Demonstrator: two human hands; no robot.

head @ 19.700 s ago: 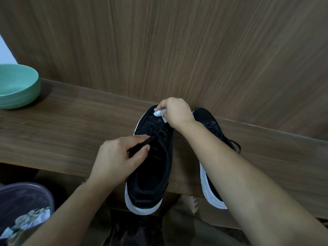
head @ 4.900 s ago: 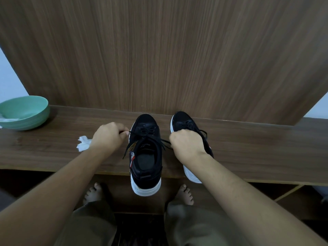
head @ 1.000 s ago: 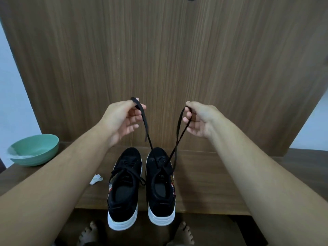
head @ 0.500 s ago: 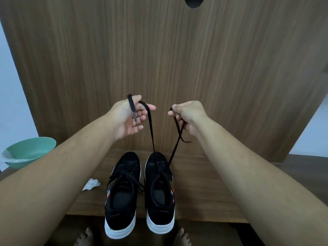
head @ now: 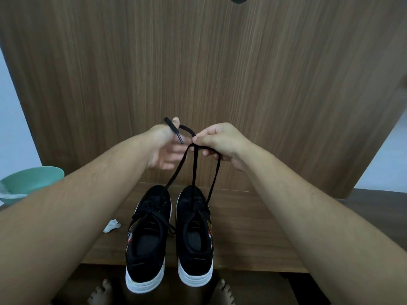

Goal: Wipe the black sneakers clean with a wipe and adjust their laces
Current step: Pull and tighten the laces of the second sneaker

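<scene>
Laces (head: pixel 193 170) of rt sneaker (head: pixel 195 236) pinched up by both hands: left (head: pixel 164 148), right (head: pixel 222 144).

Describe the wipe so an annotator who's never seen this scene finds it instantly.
Start at the brown wooden shelf carrying two black white-soled sneakers. Just left of the left sneaker lies a small crumpled white wipe, the only white scrap on the wood, nearer than the green bowl.

2 sneakers side by side on shelf (head: pixel 253 227): left sneaker (head: pixel 147 241), right sneaker (head: pixel 195 236), heels overhanging near edge. Wipe (head: pixel 111 226) left of them. Bowl (head: pixel 30 183) far left. Panel (head: pixel 198 73) behind.
</scene>
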